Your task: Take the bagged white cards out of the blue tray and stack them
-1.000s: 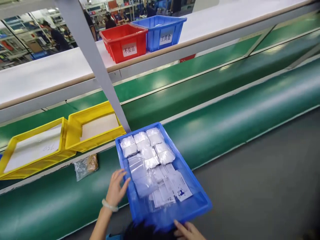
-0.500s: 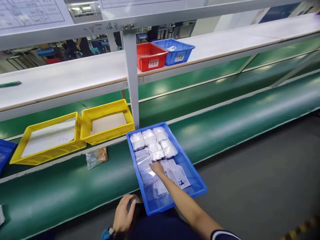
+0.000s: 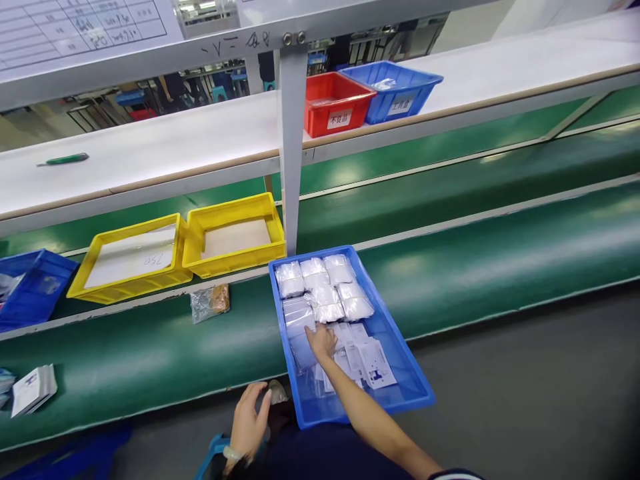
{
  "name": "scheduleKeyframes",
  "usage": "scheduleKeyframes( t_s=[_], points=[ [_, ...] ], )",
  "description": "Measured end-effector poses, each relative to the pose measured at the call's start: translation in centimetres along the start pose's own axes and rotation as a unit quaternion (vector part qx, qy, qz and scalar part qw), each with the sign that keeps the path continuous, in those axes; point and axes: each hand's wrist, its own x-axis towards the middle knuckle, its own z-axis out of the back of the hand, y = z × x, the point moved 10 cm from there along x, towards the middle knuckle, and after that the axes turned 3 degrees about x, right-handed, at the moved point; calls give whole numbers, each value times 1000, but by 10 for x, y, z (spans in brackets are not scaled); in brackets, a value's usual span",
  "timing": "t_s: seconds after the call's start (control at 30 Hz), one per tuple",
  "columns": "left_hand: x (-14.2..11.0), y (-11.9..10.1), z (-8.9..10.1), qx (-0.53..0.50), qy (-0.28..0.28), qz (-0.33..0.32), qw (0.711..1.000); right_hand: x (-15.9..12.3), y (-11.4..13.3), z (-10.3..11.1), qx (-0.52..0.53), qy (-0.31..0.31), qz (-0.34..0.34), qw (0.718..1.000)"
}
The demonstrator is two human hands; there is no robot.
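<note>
A blue tray (image 3: 405, 373) sits across the near edge of the green belt, filled with several clear plastic packets (image 3: 325, 287) and white printed cards (image 3: 375, 363). My right hand (image 3: 323, 341) reaches into the tray's middle, its fingers pressing on a clear packet (image 3: 300, 320); whether it grips it is unclear. My left hand (image 3: 250, 420) is low by my lap beside the tray's near left corner, fingers curled against a small grey object (image 3: 277, 391).
Two yellow bins (image 3: 140, 283) (image 3: 235, 263) stand behind the belt, a small bag (image 3: 210, 303) in front of them. A blue bin (image 3: 30, 293) and white packets (image 3: 33, 390) lie left. An upright post (image 3: 293, 153) rises behind the tray. Red (image 3: 335, 103) and blue (image 3: 395, 90) bins sit on the shelf.
My right hand has come from the tray's near edge into its middle. My left hand left the tray's side and dropped to my lap. The view shifted left and up.
</note>
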Motion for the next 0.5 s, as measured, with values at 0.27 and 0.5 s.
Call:
scheduleKeyframes(
  t_s=[0.27,0.5],
  points=[
    [10,-2,4,-19,19,-6,1000,25,8,-20,204,68,-69,974],
    [24,2,5,-58,31,7,998,1,-2,-26,340,134,-57,929]
  ],
)
